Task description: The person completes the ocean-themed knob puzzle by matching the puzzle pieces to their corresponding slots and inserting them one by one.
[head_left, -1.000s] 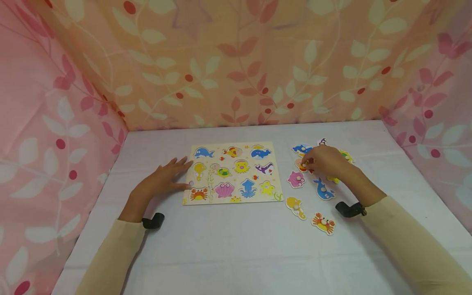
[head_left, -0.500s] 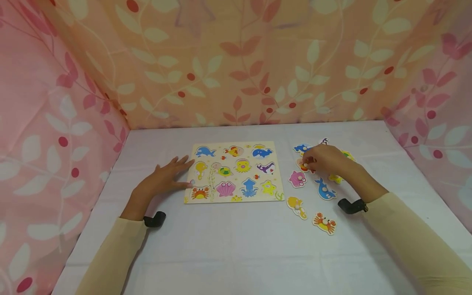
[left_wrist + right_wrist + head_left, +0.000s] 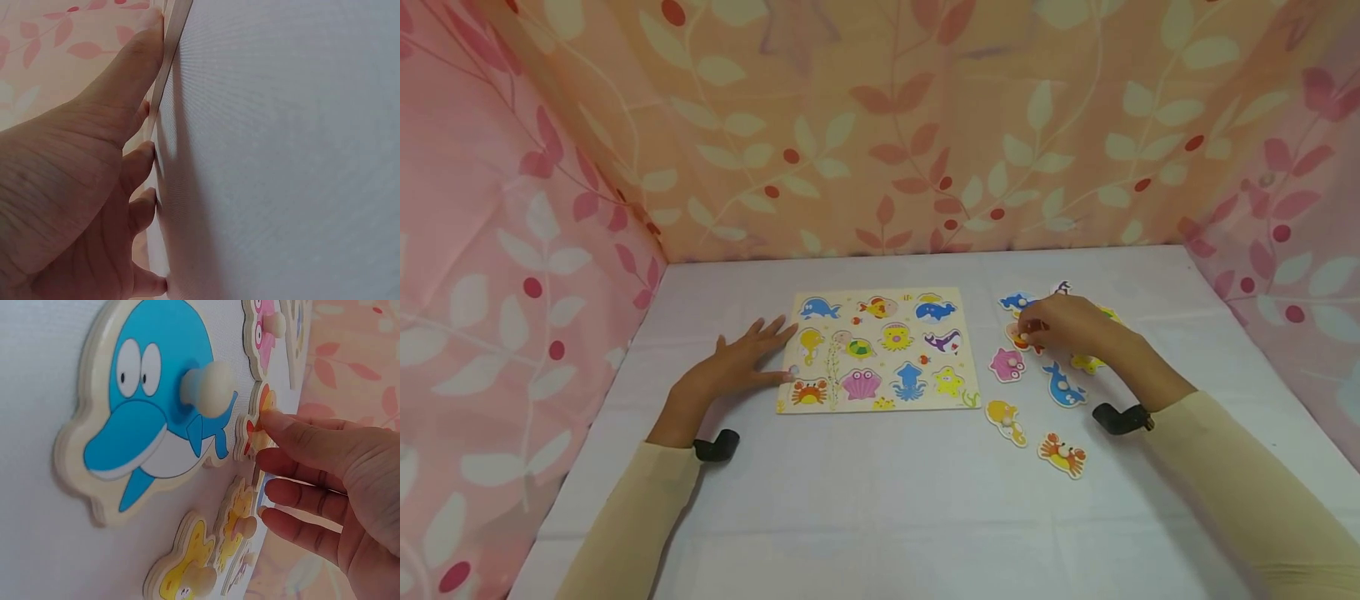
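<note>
A wooden peg puzzle board [image 3: 883,362] with printed sea animals lies flat on the table. My left hand [image 3: 737,362] rests at its left edge with fingers spread. In the left wrist view, the thumb and fingertips of that hand [image 3: 81,181] touch the board's edge [image 3: 172,56]. To the right of the board, my right hand [image 3: 1063,325] pinches the red-and-yellow fish puzzle piece [image 3: 1015,336] by its knob. In the right wrist view, the thumb of the hand [image 3: 375,481] partly covers the fish piece [image 3: 265,397], and its other fingers are loosely bent.
Around the right hand lie a blue dolphin piece [image 3: 1063,386], a pink shell piece [image 3: 1006,365], a blue whale piece [image 3: 1017,302] and a yellow starfish piece [image 3: 1086,363]. Nearer are a seahorse piece [image 3: 1004,422] and a crab piece [image 3: 1062,455]. Patterned cloth [image 3: 850,192] hangs behind the table.
The head view has shifted slightly, so everything appears a little farther right. Both hands stay in place; the right hand remains at the fish piece and the left at the board's edge.
</note>
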Demonstrator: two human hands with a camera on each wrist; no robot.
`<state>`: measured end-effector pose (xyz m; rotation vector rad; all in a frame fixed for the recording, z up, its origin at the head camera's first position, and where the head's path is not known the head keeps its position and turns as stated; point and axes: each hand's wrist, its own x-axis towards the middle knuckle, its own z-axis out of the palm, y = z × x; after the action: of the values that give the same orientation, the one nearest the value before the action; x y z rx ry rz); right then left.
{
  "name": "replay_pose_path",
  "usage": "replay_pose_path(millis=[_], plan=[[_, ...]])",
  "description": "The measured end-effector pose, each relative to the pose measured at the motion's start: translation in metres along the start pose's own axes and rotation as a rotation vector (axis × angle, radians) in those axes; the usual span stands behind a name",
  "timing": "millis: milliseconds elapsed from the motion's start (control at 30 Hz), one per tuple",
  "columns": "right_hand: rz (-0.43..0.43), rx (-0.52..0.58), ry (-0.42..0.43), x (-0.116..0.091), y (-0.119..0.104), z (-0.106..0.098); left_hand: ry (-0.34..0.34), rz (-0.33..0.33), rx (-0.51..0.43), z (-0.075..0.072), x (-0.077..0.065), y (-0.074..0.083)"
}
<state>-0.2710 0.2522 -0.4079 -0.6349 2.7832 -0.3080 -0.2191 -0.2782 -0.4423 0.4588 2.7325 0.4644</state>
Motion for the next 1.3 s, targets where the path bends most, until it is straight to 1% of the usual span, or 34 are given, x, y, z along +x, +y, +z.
replay_pose_path(millis=[500, 700, 867, 1033, 1200, 1300], plan=[[-0.021, -0.017, -0.011, -0.001, 0.003, -0.004, 0.009, -0.017, 0.012, 0.002, 0.002, -0.002], [-0.036, -0.037, -0.004, -0.002, 0.004, -0.007, 0.006, -0.009, 0.008, 0.002, 0.002, -0.003], [-0.029, -0.018, 0.014, -0.005, 0.003, -0.010, 0.005, -0.007, 0.006, 0.002, 0.002, -0.004], [-0.061, -0.022, 0.040, -0.006, -0.005, -0.013, 0.008, -0.009, 0.004, 0.004, 0.001, -0.004], [-0.096, 0.031, 0.035, -0.004, -0.013, -0.012, 0.010, -0.006, 0.003, 0.005, 0.001, -0.005], [-0.136, 0.048, 0.045, -0.001, -0.017, -0.012, 0.012, -0.005, 0.003, 0.005, 0.002, -0.005]])
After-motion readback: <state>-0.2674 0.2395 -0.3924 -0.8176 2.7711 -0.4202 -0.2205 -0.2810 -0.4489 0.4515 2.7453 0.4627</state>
